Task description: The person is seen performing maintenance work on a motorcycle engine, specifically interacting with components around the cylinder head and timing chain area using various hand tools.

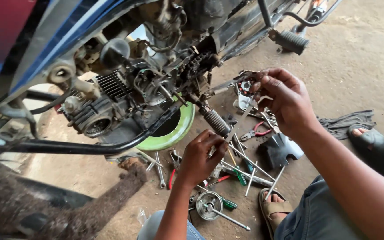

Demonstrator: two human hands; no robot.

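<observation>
Our right-hand fingers [263, 84] pinch a small metal engine part [246, 86] at about two o'clock, while our left hand [201, 155] closes around the lower end of a thin flat metal tool [238, 124] whose tip reaches up toward that part. We judge the part rigid, light and probably oily, best held by its edges. Beyond them, the stripped motorcycle engine [125, 93] sits at ten o'clock, and loose wrenches [245, 171] and red-handled pliers [256, 132] lie on the floor.
</observation>
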